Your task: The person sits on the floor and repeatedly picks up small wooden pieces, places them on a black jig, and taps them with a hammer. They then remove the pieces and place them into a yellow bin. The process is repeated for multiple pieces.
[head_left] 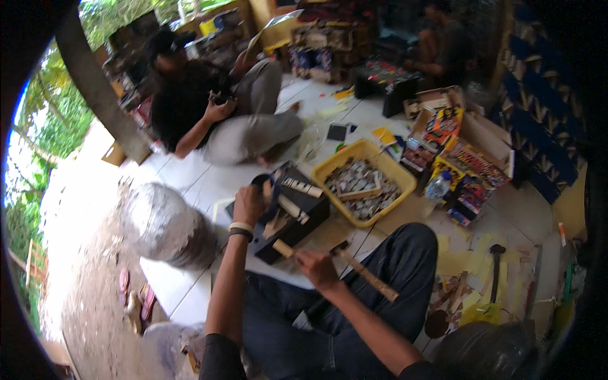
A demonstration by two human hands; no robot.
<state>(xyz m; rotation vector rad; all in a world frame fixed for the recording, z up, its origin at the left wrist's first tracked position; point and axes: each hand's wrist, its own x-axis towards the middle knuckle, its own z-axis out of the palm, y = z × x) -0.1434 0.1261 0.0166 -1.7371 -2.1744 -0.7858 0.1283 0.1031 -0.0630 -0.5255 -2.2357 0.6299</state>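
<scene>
I sit cross-legged with a black box (315, 211) in front of my legs. Wooden strips (303, 187) lie on its top. My left hand (249, 204) is closed at the box's left side, gripping a dark blue ring-shaped thing (271, 201) that looks like a roll of tape. My right hand (318, 269), above my lap, pinches a short pale wooden strip (283, 247) whose end points at the box. Just beyond that hand, a stick with a dark end piece (367, 274), hammer-like, lies across my right leg.
A yellow basin (405, 183) full of small pieces stands beyond the box. Printed cartons (468, 171) are at right, with a dark hammer (496, 272) among scraps nearer me. A wrapped bundle (161, 221) stands left. One person (190, 107) sits ahead-left, another (443, 50) at the back.
</scene>
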